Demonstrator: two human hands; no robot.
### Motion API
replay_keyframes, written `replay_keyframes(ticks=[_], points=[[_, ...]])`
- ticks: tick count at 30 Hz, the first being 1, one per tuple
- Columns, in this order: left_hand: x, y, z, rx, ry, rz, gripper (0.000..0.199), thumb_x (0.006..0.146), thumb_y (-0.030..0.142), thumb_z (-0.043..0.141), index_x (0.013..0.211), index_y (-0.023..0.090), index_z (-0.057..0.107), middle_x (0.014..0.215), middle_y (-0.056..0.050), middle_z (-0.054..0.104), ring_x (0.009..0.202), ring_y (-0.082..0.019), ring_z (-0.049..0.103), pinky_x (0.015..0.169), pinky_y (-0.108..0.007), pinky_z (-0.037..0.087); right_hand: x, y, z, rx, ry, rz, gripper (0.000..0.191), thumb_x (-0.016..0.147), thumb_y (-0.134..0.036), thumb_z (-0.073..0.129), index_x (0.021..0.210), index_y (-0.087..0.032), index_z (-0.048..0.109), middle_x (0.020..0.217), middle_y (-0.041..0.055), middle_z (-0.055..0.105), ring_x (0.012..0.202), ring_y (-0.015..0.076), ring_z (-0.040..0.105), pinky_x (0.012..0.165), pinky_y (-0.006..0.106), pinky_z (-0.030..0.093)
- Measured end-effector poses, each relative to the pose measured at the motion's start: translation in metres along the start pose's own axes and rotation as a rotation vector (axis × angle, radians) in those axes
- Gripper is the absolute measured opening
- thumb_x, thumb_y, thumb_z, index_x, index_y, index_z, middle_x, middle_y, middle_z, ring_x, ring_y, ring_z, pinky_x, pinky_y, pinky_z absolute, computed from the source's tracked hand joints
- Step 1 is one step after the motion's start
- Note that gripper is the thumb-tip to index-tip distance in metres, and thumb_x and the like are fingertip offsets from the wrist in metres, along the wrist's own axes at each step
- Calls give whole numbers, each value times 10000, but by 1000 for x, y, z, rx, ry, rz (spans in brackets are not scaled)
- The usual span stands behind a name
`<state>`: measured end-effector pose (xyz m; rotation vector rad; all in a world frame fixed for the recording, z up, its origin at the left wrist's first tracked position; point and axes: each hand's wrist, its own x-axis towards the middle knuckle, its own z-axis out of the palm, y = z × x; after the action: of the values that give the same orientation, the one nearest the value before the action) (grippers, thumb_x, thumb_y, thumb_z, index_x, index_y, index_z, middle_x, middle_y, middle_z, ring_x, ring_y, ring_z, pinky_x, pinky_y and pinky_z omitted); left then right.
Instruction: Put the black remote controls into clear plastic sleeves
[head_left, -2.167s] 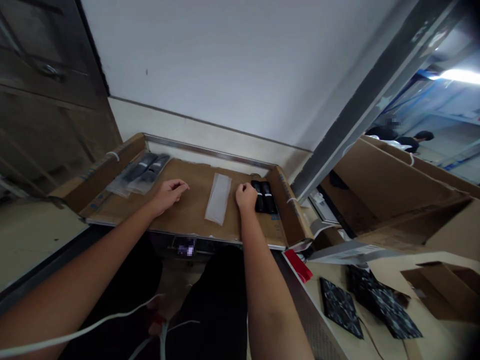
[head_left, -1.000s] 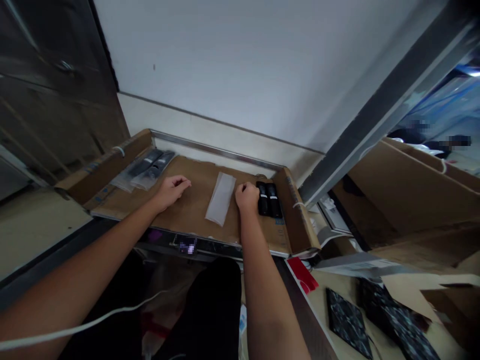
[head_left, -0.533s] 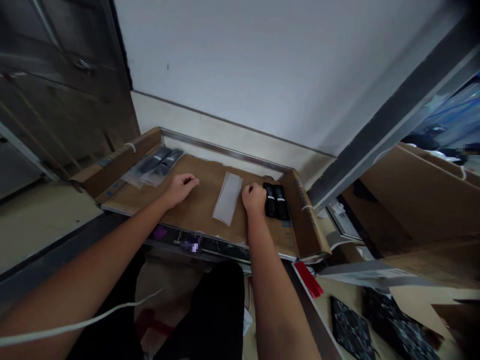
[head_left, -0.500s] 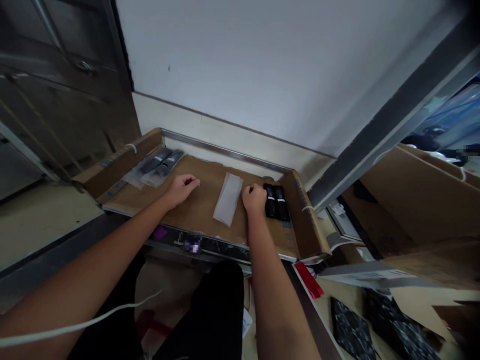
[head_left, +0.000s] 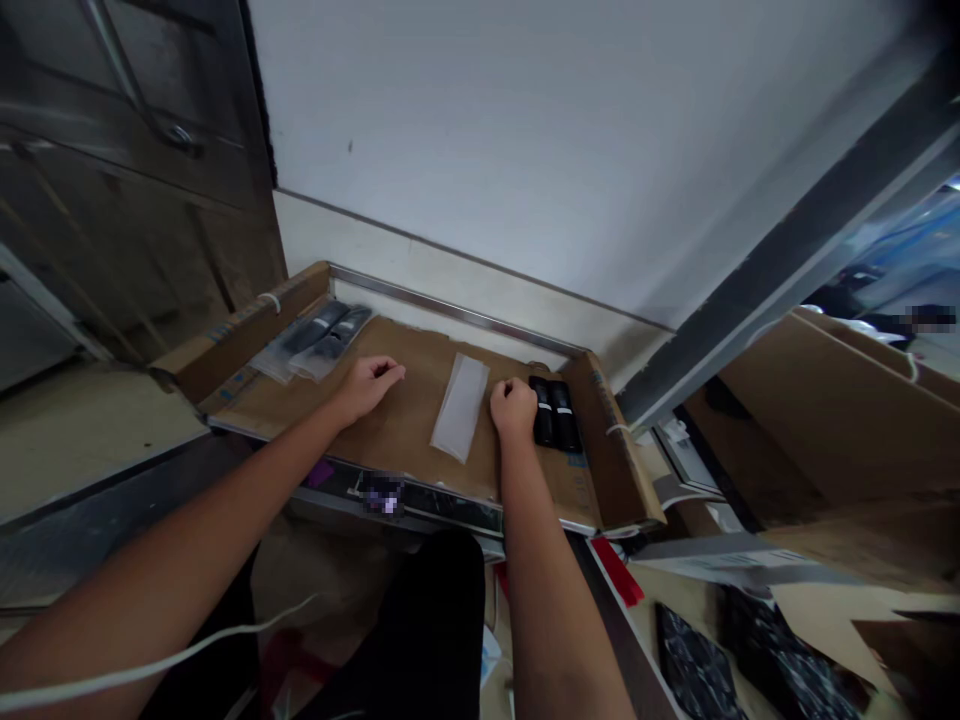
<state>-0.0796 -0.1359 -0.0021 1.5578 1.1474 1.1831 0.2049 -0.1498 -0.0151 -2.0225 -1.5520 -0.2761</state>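
Counts first. Two bare black remotes, slim rounded bars with a pale band across each, lie side by side and touching at the right end of the cardboard sheet. Two more bagged remotes, dark behind glossy crinkled plastic, lie at the far left corner, well apart from the bare pair. One empty clear bag, a flat, long, frosted rectangle, lies between the two hands, touching neither.

Right hand: fingers curled into a loose fist, knuckles against the nearer of the bare black remotes. Whether the fingers actually clasp it cannot be told from this angle; the hand hides that side.

Left hand: also loosely curled, fingertips down on the cardboard sheet, holding nothing visible, near the bag's left side.

The cardboard sheet is matte brown corrugated board, lying flat, with folded-up flaps on the left and right. A thin metal rail runs along its far edge, in front of a plain white wall.

One white cord trails across the lower left, below the left forearm. To the right, large brown cartons stand open, and dark patterned panels lie on a lower surface; their number is blurred.
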Motion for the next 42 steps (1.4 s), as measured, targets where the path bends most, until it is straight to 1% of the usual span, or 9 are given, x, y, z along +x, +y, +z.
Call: replay_keyframes(ticks=[12,18,23,31,37,42], points=[[-1,4,0,-15,-13,-20,299,779,474,616,719,182,617,514,62,403,483,-97,328,483,-244,253,1,1,0,0,-15,25,245,891,-202,463,801,-135,682,845,133,714,768,224,607,699,299,343],[-1,5,1,26,42,5,307,781,488,607,726,186,619,550,45,446,525,-109,374,501,-240,281,1,1,0,12,-12,17,243,879,-203,457,784,-143,672,815,120,703,754,223,594,689,294,335],[0,3,1,96,41,35,304,789,471,593,703,182,635,583,30,489,540,-113,385,513,-249,280,1,2,0,14,-17,29,249,882,-207,450,786,-144,670,816,117,702,760,225,593,682,290,332],[1,2,0,117,40,49,288,798,444,588,682,184,633,560,30,483,537,-121,392,525,-257,285,1,1,-1,21,-13,31,248,879,-210,458,785,-143,678,825,120,709,761,221,599,692,292,333],[1,4,1,125,34,98,291,799,434,590,659,183,642,616,15,556,605,-132,456,593,-258,339,1,0,-2,31,-17,38,245,875,-214,465,786,-147,683,822,120,709,749,224,597,694,293,345],[2,2,1,123,33,96,293,809,434,591,666,184,647,612,16,545,597,-130,443,591,-261,334,1,1,-1,31,-16,41,242,877,-212,470,785,-147,684,822,123,709,755,228,595,697,296,350]])
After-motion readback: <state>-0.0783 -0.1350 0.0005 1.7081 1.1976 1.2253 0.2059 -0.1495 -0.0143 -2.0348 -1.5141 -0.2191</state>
